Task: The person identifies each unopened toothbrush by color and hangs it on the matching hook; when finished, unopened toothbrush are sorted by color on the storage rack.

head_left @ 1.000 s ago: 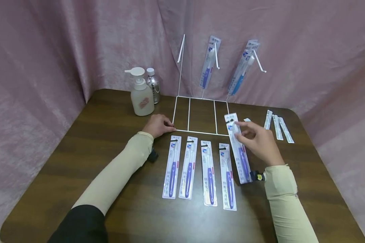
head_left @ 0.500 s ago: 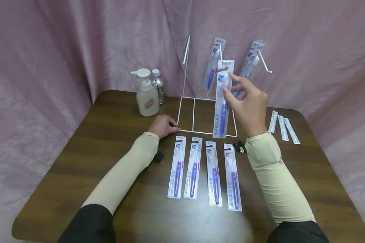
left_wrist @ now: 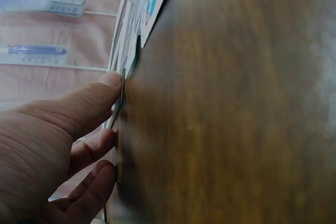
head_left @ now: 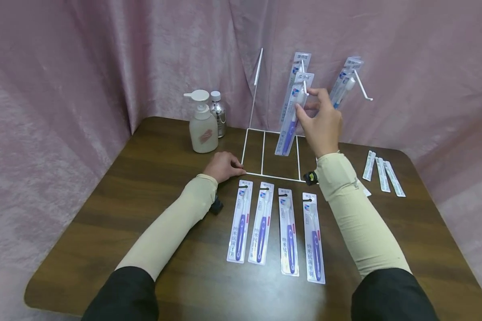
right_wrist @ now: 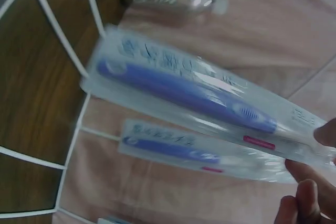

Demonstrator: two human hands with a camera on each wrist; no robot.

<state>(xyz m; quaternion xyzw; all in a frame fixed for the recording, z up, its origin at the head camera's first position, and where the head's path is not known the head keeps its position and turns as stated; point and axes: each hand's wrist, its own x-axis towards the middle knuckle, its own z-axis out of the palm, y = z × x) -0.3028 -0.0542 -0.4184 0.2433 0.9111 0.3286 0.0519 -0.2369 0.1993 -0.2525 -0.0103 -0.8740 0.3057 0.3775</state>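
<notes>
My right hand pinches a packaged purple toothbrush by its upper part at the middle hook of the white wire rack. The hook's tip shows in front of the card's top. Behind it another packaged toothbrush hangs on the same hook. Both purple handles show in the right wrist view, the held pack nearer. My left hand grips the front left corner of the rack's base; in the left wrist view its thumb and fingers meet at the wire.
Several packaged toothbrushes lie in a row before the rack. Packs hang on the right hook; the left hook is bare. A pump bottle and a silver bottle stand left. Small white strips lie right.
My right hand has lifted the packaged toothbrush off the table's right side and carried it up, left and back to the middle hook. My left hand stays at the rack's corner.
</notes>
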